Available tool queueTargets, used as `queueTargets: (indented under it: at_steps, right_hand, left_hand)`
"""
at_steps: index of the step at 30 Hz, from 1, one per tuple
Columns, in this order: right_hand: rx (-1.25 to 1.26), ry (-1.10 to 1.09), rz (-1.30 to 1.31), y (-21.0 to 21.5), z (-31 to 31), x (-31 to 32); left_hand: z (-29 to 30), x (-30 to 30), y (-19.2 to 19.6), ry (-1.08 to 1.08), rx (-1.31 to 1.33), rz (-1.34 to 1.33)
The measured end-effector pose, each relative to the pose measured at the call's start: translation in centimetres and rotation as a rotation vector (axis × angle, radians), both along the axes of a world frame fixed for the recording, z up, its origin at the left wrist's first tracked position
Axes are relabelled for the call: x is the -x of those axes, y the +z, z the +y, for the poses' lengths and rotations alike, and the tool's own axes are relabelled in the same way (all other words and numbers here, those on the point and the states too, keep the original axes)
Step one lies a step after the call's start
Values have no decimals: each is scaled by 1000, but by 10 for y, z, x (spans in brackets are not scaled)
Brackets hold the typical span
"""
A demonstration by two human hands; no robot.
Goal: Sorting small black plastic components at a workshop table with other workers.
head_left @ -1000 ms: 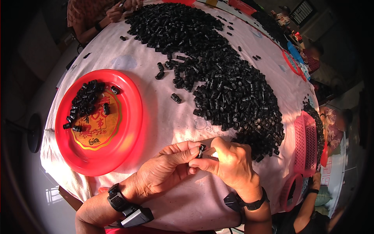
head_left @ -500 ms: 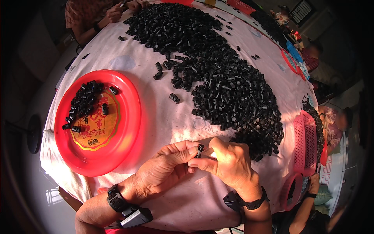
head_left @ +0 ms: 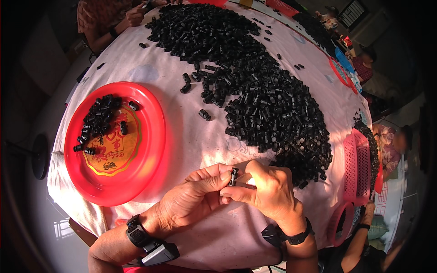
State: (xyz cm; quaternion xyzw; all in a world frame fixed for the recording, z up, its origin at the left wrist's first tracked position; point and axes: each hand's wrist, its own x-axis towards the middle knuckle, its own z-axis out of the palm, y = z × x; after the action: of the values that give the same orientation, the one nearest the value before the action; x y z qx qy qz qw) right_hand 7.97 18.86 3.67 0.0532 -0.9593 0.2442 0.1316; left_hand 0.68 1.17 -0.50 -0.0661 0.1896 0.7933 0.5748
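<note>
Between the thumb and fingers of my left hand (head_left: 191, 195) is a small black plastic cylinder (head_left: 234, 176), held upright. My right hand (head_left: 271, 189) is closed in a pinch right beside it, on a thin pale piece (head_left: 250, 181) pointing at the cylinder; the fingers hide most of this piece, so I cannot tell its kind. Beyond my hands spreads a large pile of similar black cylinders (head_left: 277, 109). To the left lies a round red plastic tray (head_left: 152, 154), with a heap of black cylinders (head_left: 99, 116) at its upper left.
A pale cloth (head_left: 191, 136) covers the table. A few loose cylinders (head_left: 205, 114) lie between pile and tray. Pink perforated baskets (head_left: 356, 168) stand along the right edge. Across the table at upper left is another person's hand (head_left: 135, 17); another person's arm (head_left: 357, 245) shows at lower right.
The black cylinder has turned slightly between my fingertips, and more of its side shows. Both hands stay in nearly the same place.
</note>
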Motion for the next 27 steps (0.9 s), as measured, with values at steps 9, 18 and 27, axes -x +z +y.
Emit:
queueTargets:
  at_steps: [9,18,27]
  right_hand:
    - [306,-4,74,3,-8,-2]
    - [344,78,-35,13,5,-6]
    - [514,90,2,12,1,-3]
  left_hand:
    - [-1,1,-4,64,-50,63]
    - [-4,7,2,31,-42,73]
    - [-5,7,2,0,-16,141]
